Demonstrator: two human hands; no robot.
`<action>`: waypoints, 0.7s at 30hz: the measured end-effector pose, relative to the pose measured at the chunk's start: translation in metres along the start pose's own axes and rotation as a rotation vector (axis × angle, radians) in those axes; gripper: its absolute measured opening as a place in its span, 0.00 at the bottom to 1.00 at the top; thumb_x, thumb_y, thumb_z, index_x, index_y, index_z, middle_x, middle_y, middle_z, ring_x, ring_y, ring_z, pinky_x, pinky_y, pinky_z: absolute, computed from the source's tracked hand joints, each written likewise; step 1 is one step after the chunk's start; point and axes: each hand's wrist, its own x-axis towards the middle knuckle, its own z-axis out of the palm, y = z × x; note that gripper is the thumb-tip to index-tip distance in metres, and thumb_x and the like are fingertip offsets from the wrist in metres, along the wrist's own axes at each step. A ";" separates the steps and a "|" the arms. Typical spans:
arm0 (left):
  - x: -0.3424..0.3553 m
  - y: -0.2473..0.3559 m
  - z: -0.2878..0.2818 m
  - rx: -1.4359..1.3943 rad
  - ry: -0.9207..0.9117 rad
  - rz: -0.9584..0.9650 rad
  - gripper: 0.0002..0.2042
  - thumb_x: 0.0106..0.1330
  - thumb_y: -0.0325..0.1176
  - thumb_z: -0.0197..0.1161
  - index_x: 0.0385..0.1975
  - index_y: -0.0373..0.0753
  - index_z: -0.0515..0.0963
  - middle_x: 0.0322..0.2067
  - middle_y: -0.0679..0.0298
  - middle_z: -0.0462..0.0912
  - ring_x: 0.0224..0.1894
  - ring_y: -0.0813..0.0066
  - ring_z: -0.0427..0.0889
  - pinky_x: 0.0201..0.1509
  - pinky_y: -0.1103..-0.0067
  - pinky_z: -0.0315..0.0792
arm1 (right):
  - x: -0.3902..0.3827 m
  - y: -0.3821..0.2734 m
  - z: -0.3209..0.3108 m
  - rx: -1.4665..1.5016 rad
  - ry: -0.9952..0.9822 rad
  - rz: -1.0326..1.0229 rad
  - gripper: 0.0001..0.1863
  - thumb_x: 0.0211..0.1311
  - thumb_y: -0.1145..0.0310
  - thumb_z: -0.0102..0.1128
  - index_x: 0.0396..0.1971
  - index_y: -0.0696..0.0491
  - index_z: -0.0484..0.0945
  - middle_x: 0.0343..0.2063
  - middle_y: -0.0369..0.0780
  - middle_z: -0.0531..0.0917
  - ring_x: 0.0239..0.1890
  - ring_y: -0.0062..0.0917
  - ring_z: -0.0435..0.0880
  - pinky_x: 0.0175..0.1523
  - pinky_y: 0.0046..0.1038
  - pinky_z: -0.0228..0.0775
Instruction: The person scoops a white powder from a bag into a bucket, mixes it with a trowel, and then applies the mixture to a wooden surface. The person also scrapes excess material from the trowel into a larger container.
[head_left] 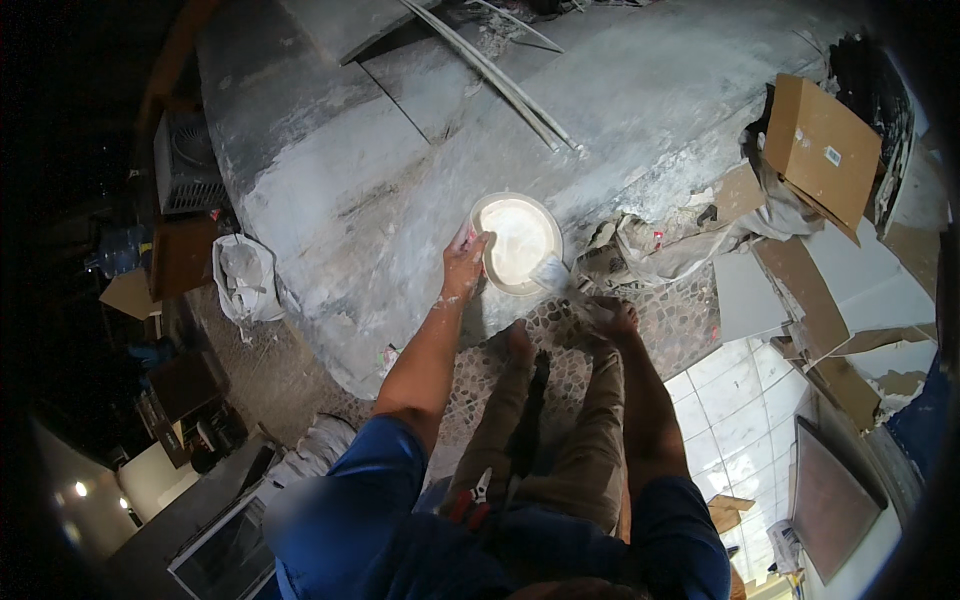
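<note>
A round pale basin (558,228) with whitish material inside sits near the front edge of the large grey, dust-smeared slab. My left hand (465,265) is closed on the basin's left rim, thumb over the edge, with white smears on the skin and wrist. Closer to me on the right, my right hand (608,316) is closed round the handle of a hand tool with a flat whitish head (550,272). That head rests at the basin's lower right rim; whether it is a brush or a scraper I cannot tell.
Long pale strips (500,85) lie on the grey slab (330,150). A white sack (246,280) stands at the left. Rightward are a crumpled sheet (680,250), a cardboard box (820,145) and stacked boards (845,285). Pebble-patterned flooring (670,320) meets white tiles (740,395).
</note>
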 end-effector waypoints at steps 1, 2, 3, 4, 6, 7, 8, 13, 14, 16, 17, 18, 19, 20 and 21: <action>0.005 -0.001 0.002 0.012 -0.005 -0.005 0.28 0.66 0.28 0.64 0.65 0.28 0.64 0.50 0.58 0.79 0.47 0.76 0.79 0.53 0.82 0.74 | -0.010 0.005 -0.001 0.075 -0.018 0.033 0.27 0.56 0.58 0.68 0.50 0.60 0.74 0.45 0.40 0.80 0.47 0.28 0.78 0.56 0.31 0.69; 0.004 -0.004 -0.012 0.034 0.033 0.000 0.28 0.66 0.28 0.64 0.64 0.29 0.65 0.49 0.58 0.80 0.47 0.76 0.79 0.53 0.82 0.74 | -0.014 -0.016 -0.019 0.386 -0.126 0.082 0.26 0.57 0.55 0.64 0.46 0.61 0.76 0.42 0.41 0.81 0.43 0.30 0.80 0.57 0.32 0.69; 0.006 -0.006 -0.019 0.073 0.034 -0.009 0.28 0.66 0.28 0.64 0.65 0.29 0.63 0.51 0.58 0.79 0.48 0.76 0.79 0.54 0.82 0.73 | -0.022 -0.032 -0.042 0.522 -0.162 0.067 0.25 0.58 0.55 0.63 0.45 0.61 0.77 0.40 0.42 0.81 0.41 0.31 0.80 0.56 0.32 0.70; 0.006 -0.005 -0.031 0.113 0.040 -0.014 0.29 0.66 0.29 0.64 0.66 0.30 0.62 0.53 0.57 0.78 0.50 0.75 0.78 0.55 0.81 0.73 | -0.027 -0.057 -0.068 0.657 -0.208 0.051 0.24 0.58 0.55 0.62 0.44 0.61 0.78 0.39 0.43 0.82 0.39 0.31 0.81 0.56 0.32 0.70; 0.009 0.000 -0.028 0.103 0.033 -0.033 0.33 0.64 0.30 0.66 0.67 0.31 0.60 0.55 0.56 0.77 0.51 0.74 0.78 0.56 0.80 0.72 | -0.044 -0.084 -0.106 0.596 -0.157 -0.125 0.21 0.57 0.63 0.63 0.47 0.61 0.77 0.41 0.44 0.83 0.42 0.27 0.82 0.52 0.31 0.73; 0.009 0.004 -0.023 0.058 0.034 -0.047 0.36 0.62 0.31 0.68 0.68 0.31 0.59 0.55 0.55 0.77 0.52 0.74 0.78 0.57 0.79 0.72 | -0.043 -0.084 -0.107 0.595 -0.099 -0.105 0.20 0.56 0.69 0.63 0.48 0.61 0.77 0.40 0.44 0.83 0.42 0.27 0.82 0.49 0.31 0.74; 0.008 0.010 -0.014 0.017 0.027 -0.064 0.38 0.60 0.32 0.71 0.68 0.31 0.57 0.55 0.55 0.77 0.52 0.73 0.78 0.58 0.79 0.71 | -0.045 -0.085 -0.110 0.594 -0.039 -0.082 0.19 0.55 0.74 0.62 0.48 0.61 0.76 0.39 0.45 0.83 0.42 0.27 0.82 0.46 0.31 0.75; -0.020 0.051 0.028 0.299 -0.162 -0.080 0.44 0.53 0.30 0.76 0.68 0.28 0.56 0.55 0.53 0.77 0.54 0.71 0.78 0.60 0.76 0.71 | -0.001 -0.156 -0.139 -0.245 0.216 -0.427 0.14 0.59 0.72 0.59 0.46 0.56 0.76 0.34 0.50 0.83 0.39 0.46 0.83 0.41 0.41 0.77; -0.020 0.040 0.029 0.300 -0.173 -0.025 0.44 0.52 0.30 0.77 0.67 0.28 0.57 0.54 0.53 0.77 0.54 0.70 0.78 0.60 0.76 0.71 | 0.010 -0.161 -0.144 -0.363 0.175 -0.383 0.14 0.59 0.72 0.59 0.46 0.55 0.77 0.34 0.50 0.83 0.38 0.47 0.83 0.40 0.42 0.77; -0.022 0.027 0.036 0.397 -0.159 0.210 0.38 0.56 0.28 0.73 0.66 0.26 0.59 0.54 0.53 0.77 0.54 0.70 0.78 0.60 0.76 0.71 | 0.031 -0.194 -0.167 -0.558 0.065 -0.290 0.14 0.60 0.72 0.57 0.46 0.54 0.77 0.33 0.50 0.83 0.35 0.48 0.83 0.37 0.44 0.76; -0.025 0.029 0.042 0.398 -0.133 0.290 0.37 0.57 0.27 0.71 0.66 0.26 0.59 0.53 0.53 0.77 0.54 0.70 0.78 0.60 0.76 0.71 | 0.034 -0.210 -0.178 -0.636 -0.002 -0.238 0.14 0.60 0.72 0.56 0.46 0.53 0.78 0.33 0.51 0.84 0.34 0.48 0.83 0.36 0.44 0.76; -0.028 0.040 0.056 0.395 -0.118 0.371 0.36 0.58 0.26 0.70 0.65 0.26 0.59 0.53 0.53 0.78 0.54 0.71 0.78 0.60 0.76 0.70 | 0.033 -0.210 -0.183 -0.584 0.050 -0.227 0.09 0.56 0.71 0.57 0.37 0.54 0.78 0.30 0.50 0.83 0.33 0.46 0.83 0.36 0.44 0.75; -0.033 0.051 0.073 0.399 -0.055 0.473 0.34 0.55 0.26 0.69 0.63 0.29 0.64 0.49 0.51 0.80 0.50 0.67 0.80 0.56 0.76 0.73 | 0.031 -0.210 -0.189 -0.532 0.102 -0.216 0.05 0.52 0.71 0.57 0.28 0.55 0.78 0.26 0.49 0.82 0.31 0.44 0.83 0.37 0.44 0.74; -0.032 0.059 0.086 0.419 -0.030 0.531 0.34 0.54 0.25 0.69 0.63 0.30 0.65 0.48 0.51 0.80 0.49 0.67 0.81 0.56 0.76 0.73 | 0.033 -0.211 -0.194 -0.479 0.156 -0.213 0.05 0.48 0.71 0.58 0.20 0.57 0.79 0.23 0.47 0.81 0.29 0.42 0.82 0.37 0.44 0.73; -0.030 0.065 0.097 0.440 -0.004 0.589 0.34 0.53 0.24 0.68 0.63 0.31 0.66 0.47 0.51 0.80 0.48 0.66 0.81 0.55 0.75 0.73 | 0.032 -0.210 -0.196 -0.334 0.169 -0.260 0.06 0.49 0.70 0.60 0.25 0.57 0.79 0.25 0.48 0.82 0.31 0.43 0.83 0.38 0.42 0.74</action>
